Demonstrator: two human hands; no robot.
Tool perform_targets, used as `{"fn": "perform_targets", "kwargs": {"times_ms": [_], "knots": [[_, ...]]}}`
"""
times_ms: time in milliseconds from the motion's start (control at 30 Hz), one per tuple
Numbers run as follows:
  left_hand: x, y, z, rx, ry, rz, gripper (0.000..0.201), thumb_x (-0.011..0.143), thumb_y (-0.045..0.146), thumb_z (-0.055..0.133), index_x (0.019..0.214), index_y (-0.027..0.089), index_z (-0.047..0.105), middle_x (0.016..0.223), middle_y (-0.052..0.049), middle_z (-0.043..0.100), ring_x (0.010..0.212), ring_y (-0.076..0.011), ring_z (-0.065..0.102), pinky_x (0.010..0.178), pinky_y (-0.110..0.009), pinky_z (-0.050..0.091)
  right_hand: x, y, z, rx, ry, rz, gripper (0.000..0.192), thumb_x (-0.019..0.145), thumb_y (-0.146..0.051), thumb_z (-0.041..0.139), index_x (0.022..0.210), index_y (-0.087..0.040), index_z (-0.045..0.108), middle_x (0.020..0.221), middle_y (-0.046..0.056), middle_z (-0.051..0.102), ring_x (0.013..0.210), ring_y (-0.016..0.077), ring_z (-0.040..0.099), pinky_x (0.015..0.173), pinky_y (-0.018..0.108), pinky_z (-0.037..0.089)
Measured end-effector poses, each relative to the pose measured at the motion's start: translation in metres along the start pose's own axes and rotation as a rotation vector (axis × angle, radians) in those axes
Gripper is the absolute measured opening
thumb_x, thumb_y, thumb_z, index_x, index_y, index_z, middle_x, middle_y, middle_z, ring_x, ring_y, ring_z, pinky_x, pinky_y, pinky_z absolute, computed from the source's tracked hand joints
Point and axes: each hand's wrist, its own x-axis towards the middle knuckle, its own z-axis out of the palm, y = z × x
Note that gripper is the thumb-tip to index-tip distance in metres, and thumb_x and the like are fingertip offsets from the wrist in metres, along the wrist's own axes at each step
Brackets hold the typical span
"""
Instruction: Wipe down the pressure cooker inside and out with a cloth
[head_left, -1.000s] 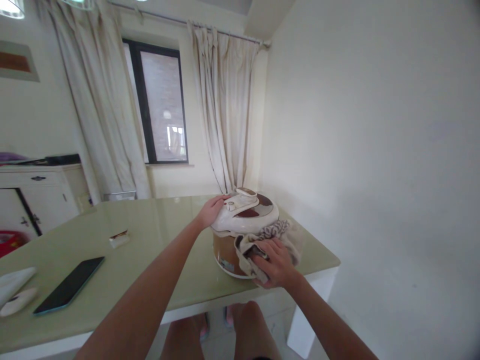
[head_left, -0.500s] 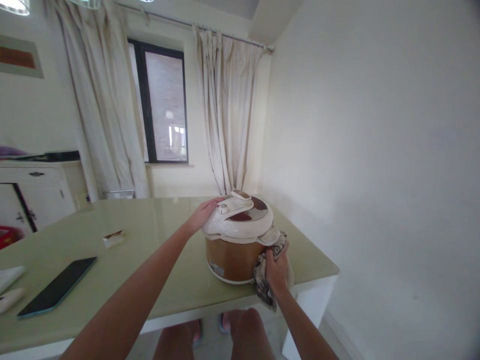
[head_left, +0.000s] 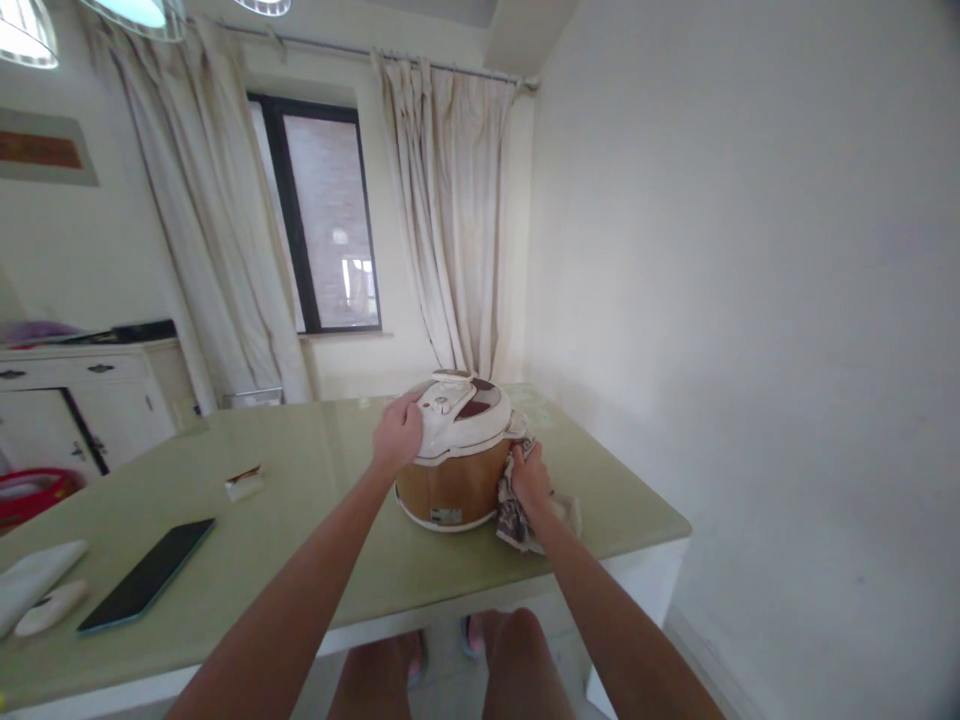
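A brown and white electric cooker (head_left: 454, 482) stands upright on the pale green table (head_left: 315, 500), its lid closed. My left hand (head_left: 397, 432) grips the left side of the white lid, with the fingers partly hidden against it. In my right hand (head_left: 531, 478) is a patterned cloth (head_left: 513, 516), bunched up and pressed to the cooker's right side below the rim. Part of the cloth hangs down onto the tabletop behind my wrist.
A dark phone (head_left: 147, 578) lies at the left, beside a white rounded object (head_left: 51, 608) and a white flat item (head_left: 39, 578). Farther back is a small whitish packet (head_left: 244, 484). The table's right edge runs near a white wall (head_left: 750, 350).
The cooker has turned and shifted away from the front edge. My left hand has come round to the lid's near left side, and my right hand with the cloth has moved farther back.
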Motion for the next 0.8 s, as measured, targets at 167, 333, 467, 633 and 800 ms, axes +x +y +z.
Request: {"fn": "perform_targets", "kwargs": {"times_ms": [167,333,467,633,800], "knots": [[0.025,-0.034,-0.017,-0.171,-0.094,0.003,0.058,0.093,0.048,0.041,0.121,0.013,0.078,0.134,-0.013,0.075,0.133,-0.0307,0.063,0.126,-0.049,0.037,-0.058,0.005,0.047,-0.041,0.34,-0.388,0.052,0.098,-0.042,0.046,0.138,-0.01,0.05,0.132,0.027,0.062,0.124,0.0401,0.06,0.103,0.053,0.049],[0.034,-0.052,-0.037,-0.244,-0.191,0.017,0.067,0.095,0.063,0.039,0.124,0.015,0.077,0.138,-0.012,0.073,0.136,-0.0304,0.061,0.128,-0.05,0.034,-0.082,0.001,0.079,-0.185,0.485,-0.749,0.048,0.095,-0.049,0.059,0.13,-0.016,0.062,0.121,0.023,0.062,0.115,0.0408,0.057,0.102,0.063,0.047],[0.032,-0.052,-0.037,-0.252,-0.186,0.027,0.064,0.096,0.061,0.039,0.121,0.016,0.077,0.137,-0.012,0.074,0.135,-0.0301,0.062,0.127,-0.049,0.036,-0.084,-0.033,0.051,-0.312,0.4,-1.085,0.046,0.096,-0.047,0.06,0.134,-0.022,0.066,0.121,0.018,0.063,0.113,0.0357,0.057,0.099,0.054,0.048],[0.028,-0.049,-0.026,-0.252,-0.144,0.023,0.061,0.096,0.053,0.038,0.123,0.013,0.075,0.137,-0.014,0.073,0.134,-0.0296,0.063,0.125,-0.049,0.038,-0.066,-0.127,-0.006,-0.412,0.198,-1.06,0.045,0.098,-0.048,0.059,0.136,-0.024,0.065,0.124,0.017,0.065,0.116,0.0327,0.058,0.096,0.045,0.048],[0.02,-0.038,-0.013,-0.207,-0.088,0.012,0.056,0.096,0.045,0.038,0.124,0.014,0.075,0.138,-0.014,0.071,0.136,-0.0294,0.06,0.126,-0.049,0.037,-0.022,-0.18,-0.047,-0.433,0.096,-0.621,0.038,0.102,-0.048,0.053,0.124,-0.022,0.069,0.122,0.014,0.069,0.113,0.0288,0.063,0.095,0.039,0.049]]}}
